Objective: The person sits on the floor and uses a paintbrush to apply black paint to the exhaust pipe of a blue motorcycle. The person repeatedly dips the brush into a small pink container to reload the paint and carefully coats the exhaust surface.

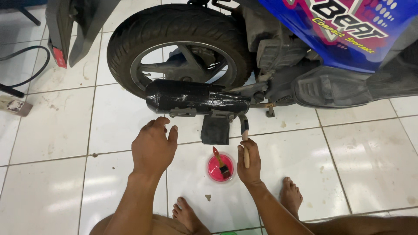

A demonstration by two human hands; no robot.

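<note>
Paintbrush (245,138) in right hand (249,163) | tip at exhaust (197,97) underside | left hand (153,146) free

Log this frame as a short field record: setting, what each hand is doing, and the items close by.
setting: white tiled floor beside a blue scooter, seen from above
left hand: open, empty, fingers spread just below the black exhaust
right hand: grips a paintbrush, bristles up at the exhaust's front end
nearby: pink dish on the floor holding a second small brush; black pad under the exhaust; rear wheel behind it
</note>
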